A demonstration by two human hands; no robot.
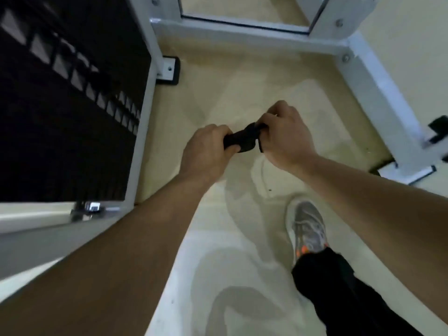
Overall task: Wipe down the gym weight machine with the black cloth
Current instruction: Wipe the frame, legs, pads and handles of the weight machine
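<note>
The black cloth (242,139) is bunched into a small roll and held between both hands above the pale floor. My left hand (206,151) grips its left end with curled fingers. Its right end is gripped by my right hand (283,137), fingers curled over it. The weight machine's white frame (242,30) runs across the top of the view and down the right side. Its dark weight stack (60,105) fills the left, behind a white upright post (143,132).
A black-padded white foot bracket (169,69) sits on the floor by the upright post. Another frame foot (409,172) lies at the right. My grey shoe (308,226) and black trouser leg (344,299) stand on the cream floor (242,93) below my right arm.
</note>
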